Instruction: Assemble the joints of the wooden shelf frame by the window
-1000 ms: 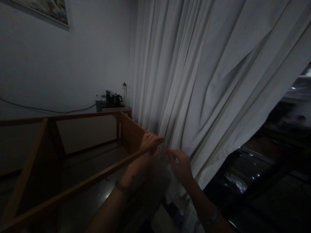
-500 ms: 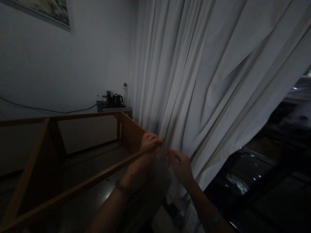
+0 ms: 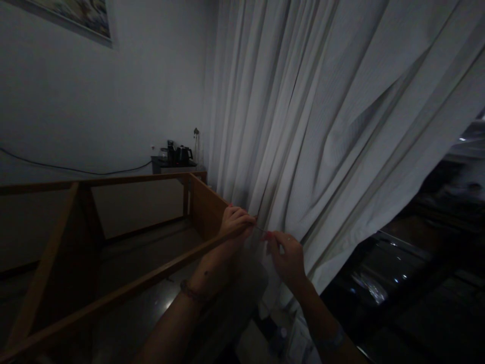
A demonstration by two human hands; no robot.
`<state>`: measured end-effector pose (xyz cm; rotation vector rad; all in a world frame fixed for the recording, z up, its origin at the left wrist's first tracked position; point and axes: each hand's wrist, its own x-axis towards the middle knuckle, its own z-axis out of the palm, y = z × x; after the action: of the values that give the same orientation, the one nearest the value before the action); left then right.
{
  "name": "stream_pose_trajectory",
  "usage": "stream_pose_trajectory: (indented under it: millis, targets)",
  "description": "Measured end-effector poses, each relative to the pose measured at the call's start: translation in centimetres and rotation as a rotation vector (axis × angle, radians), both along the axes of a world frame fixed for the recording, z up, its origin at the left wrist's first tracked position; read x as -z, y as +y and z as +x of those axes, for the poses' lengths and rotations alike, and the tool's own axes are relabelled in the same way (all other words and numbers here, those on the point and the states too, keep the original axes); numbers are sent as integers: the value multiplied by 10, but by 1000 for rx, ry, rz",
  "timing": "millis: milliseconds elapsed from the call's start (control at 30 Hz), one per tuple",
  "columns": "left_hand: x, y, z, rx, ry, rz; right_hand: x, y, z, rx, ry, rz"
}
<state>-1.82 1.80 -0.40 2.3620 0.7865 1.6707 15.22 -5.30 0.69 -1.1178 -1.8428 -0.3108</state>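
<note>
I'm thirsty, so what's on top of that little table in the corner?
On the little table are what looks like a black kettle, a dark upright thing and something see-through. Whatever is right behind them is covered.

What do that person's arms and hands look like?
The left hand and right hand have pinkish-red nails. A dark bracelet circles the left wrist; a band, too dim to describe, is on the right forearm. No sleeves show.

left hand [image 3: 224, 254] around wooden frame [image 3: 151, 276], right hand [image 3: 291, 255] on thin rod [image 3: 259, 229], beside curtain [image 3: 341, 126]
</note>
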Motion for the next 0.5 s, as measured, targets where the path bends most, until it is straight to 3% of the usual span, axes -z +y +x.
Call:
stream_pose_trajectory:
  millis: [300,500]
  targets:
    - [2,0,0,35,-47,33,0,1,-2,6,-40,-18]
    - [1,0,-3,55,-26,52,0,3,-1,72,-127,52]
